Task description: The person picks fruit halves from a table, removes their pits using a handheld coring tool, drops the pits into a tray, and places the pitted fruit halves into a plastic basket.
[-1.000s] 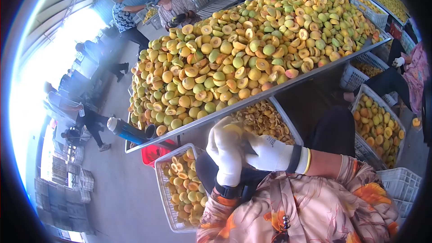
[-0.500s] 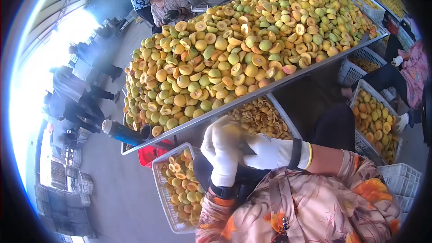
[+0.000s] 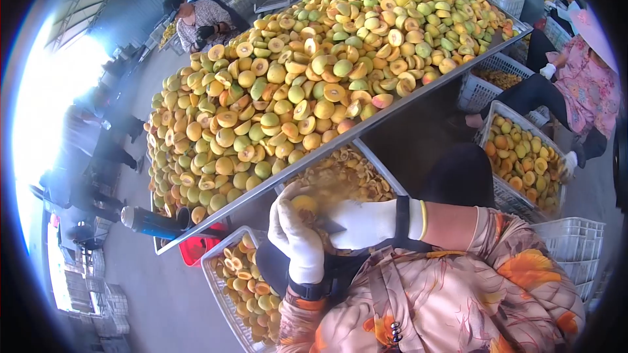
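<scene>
My left hand (image 3: 288, 232), in a white glove, is closed around a yellow apricot (image 3: 305, 206) above my lap. My right hand (image 3: 360, 224), gloved too, meets it from the right with fingers curled in. Motion blur smears the right fingertips, and what they hold is unclear; a small grey pointed shape shows there. Just beyond both hands, under the table edge, a crate holds brownish fruit pieces (image 3: 356, 173). A large heap of halved apricots (image 3: 281, 101) covers the metal-edged table in front of me.
A white crate of apricot halves (image 3: 248, 291) stands at my left knee, near a red container (image 3: 196, 250). A blue flask (image 3: 154, 222) lies at the table's left corner. Another apricot crate (image 3: 523, 163) and stacked crates (image 3: 569, 248) are at right. People sit around the table.
The view has shifted, so the table and heap appear further left and lower. Both hands remain together at the apricot, which shows more clearly in the left hand now.
</scene>
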`<state>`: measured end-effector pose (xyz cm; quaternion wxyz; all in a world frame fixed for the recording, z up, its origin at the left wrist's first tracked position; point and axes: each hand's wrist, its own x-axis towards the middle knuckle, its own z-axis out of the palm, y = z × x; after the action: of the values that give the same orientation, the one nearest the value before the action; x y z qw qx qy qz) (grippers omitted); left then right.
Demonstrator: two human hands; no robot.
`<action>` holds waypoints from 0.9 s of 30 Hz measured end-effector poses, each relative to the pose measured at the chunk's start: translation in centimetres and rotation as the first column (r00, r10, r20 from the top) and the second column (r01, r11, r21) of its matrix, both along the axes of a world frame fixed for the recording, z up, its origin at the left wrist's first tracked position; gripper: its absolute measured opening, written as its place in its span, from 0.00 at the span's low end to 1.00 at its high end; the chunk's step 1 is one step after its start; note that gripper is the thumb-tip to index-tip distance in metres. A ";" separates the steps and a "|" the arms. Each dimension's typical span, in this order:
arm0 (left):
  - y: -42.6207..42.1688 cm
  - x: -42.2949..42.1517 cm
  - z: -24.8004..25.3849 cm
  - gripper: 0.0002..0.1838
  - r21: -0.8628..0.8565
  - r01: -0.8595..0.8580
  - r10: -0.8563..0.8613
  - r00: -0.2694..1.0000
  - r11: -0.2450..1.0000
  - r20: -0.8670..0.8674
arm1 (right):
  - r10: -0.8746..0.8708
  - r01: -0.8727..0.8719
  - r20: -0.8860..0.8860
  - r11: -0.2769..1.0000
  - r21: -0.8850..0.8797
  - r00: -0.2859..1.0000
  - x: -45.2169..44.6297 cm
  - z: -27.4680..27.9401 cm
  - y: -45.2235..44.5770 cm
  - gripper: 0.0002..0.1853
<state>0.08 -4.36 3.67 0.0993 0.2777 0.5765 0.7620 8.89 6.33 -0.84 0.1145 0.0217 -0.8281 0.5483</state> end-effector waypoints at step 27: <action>0.1 -3.6 -0.3 0.24 -0.204 0.167 -0.220 0.938 0.965 -0.269 | 0.357 -0.203 0.303 0.875 -0.439 0.884 0.4 5.4 2.2 0.17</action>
<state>-3.47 -4.25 3.34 0.1129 0.4317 0.6203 0.6450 9.26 8.55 4.54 -0.1259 0.0148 -0.6942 0.7086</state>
